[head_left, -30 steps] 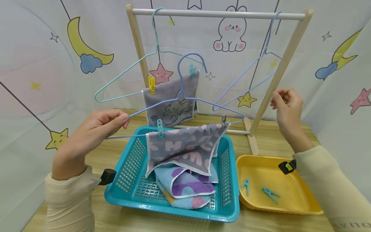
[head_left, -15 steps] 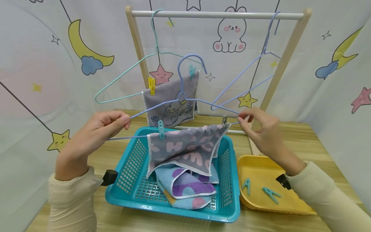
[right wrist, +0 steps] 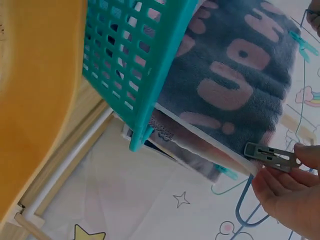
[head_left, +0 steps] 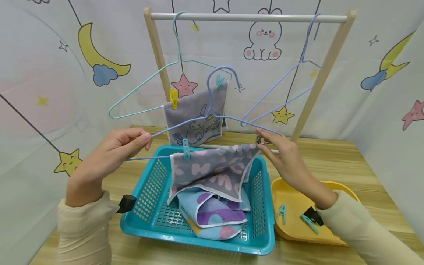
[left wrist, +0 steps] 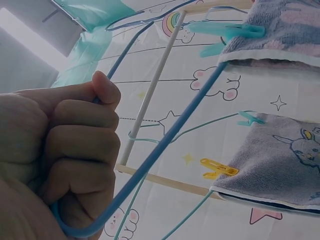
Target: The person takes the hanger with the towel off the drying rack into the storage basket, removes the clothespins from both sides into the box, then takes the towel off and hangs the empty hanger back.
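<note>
Mid-frame, a blue hanger (head_left: pixel 211 111) carries a grey towel (head_left: pixel 212 167); the left hand (head_left: pixel 122 147) clasps the hanger's left end, the right hand (head_left: pixel 283 152) pinches the towel's grey clip (right wrist: pixel 270 156). Below, a teal basket (head_left: pixel 195 242) holds a blue-and-purple towel (head_left: pixel 215 217); lower right, a yellow tray (head_left: pixel 293 209) holds teal pegs (head_left: pixel 310 224).

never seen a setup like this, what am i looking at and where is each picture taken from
No robot here: someone is working bare-handed. The wide picture comes from a camera worn on the head; the others come from wrist cameras, one per arm. The left hand grips a blue hanger with a gray-and-pink towel clipped to it; the right hand pinches the gray clip at the towel's corner. On the wooden table stand a teal basket with a blue-and-purple cloth inside, a yellow tray holding green pegs, and a rack bearing two more hangers.
</note>
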The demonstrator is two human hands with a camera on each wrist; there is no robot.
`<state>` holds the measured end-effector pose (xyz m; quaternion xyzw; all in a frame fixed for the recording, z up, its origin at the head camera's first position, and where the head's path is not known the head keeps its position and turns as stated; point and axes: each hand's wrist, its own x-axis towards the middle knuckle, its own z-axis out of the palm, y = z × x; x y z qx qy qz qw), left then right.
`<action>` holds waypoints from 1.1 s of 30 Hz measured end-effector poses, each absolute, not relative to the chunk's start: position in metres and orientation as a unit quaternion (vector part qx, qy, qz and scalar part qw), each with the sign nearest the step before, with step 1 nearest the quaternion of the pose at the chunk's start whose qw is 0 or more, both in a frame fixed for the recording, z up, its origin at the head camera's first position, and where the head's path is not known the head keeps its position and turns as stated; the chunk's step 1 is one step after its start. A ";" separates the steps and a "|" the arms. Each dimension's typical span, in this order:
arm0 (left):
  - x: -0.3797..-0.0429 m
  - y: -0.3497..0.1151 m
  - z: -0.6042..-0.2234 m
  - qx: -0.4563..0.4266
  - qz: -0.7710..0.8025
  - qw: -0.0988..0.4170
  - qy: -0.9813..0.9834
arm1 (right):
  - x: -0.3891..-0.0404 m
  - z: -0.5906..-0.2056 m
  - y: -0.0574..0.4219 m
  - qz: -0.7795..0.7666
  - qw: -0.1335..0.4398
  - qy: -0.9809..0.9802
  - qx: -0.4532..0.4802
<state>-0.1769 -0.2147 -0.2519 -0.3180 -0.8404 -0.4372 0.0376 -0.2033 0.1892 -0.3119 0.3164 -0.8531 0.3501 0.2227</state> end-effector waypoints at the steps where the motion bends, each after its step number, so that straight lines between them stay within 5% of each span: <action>1: -0.177 -0.215 -0.252 -0.317 -0.438 0.038 -0.840 | -0.204 -0.312 0.189 0.358 0.212 -0.853 0.316; 6: -0.178 -0.216 -0.254 -0.308 -0.442 0.038 -0.841 | -0.207 -0.311 0.191 0.356 0.210 -0.845 0.338; 18: -0.179 -0.219 -0.257 -0.307 -0.443 0.023 -0.842 | -0.207 -0.311 0.189 0.376 0.306 -0.786 0.384; 33: -0.180 -0.220 -0.259 -0.316 -0.446 0.017 -0.837 | -0.183 -0.282 0.188 0.467 0.228 -0.762 0.386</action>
